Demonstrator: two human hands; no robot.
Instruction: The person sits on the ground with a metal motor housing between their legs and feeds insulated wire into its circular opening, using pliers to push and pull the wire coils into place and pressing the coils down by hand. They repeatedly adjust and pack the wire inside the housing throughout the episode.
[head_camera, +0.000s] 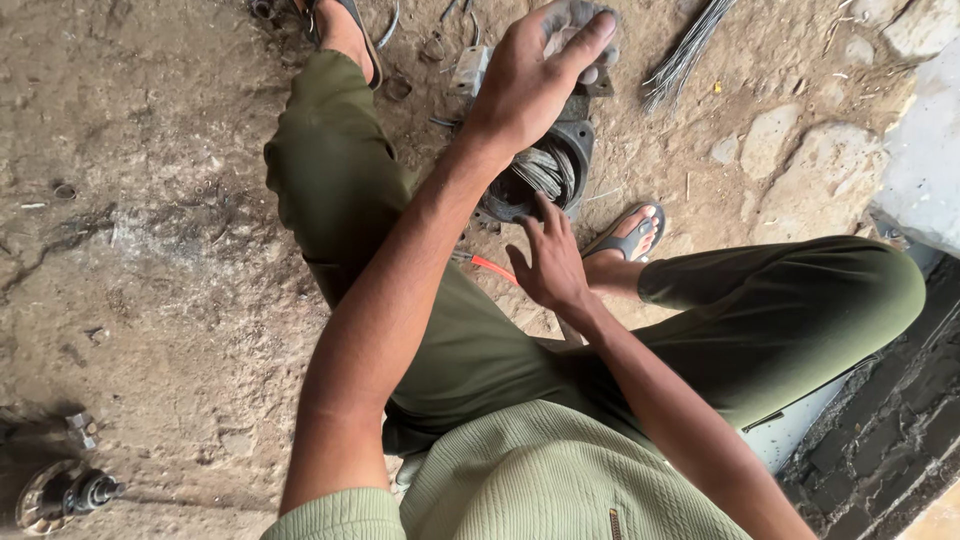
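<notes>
Two bare hands work over a dark round metal motor housing packed with grey wire windings, which lies on the dirt floor between the person's sandalled feet. The left hand rests on the housing's far rim, its grip curled over something grey that I cannot make out. The right hand touches the near rim, fingers spread. A loose bundle of grey wires lies just beyond. Open floor stretches left, towards a small metal rotor part.

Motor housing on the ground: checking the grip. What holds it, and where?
Left hand rests on the motor housing top; right hand fingertips touch its lower rim.
</notes>
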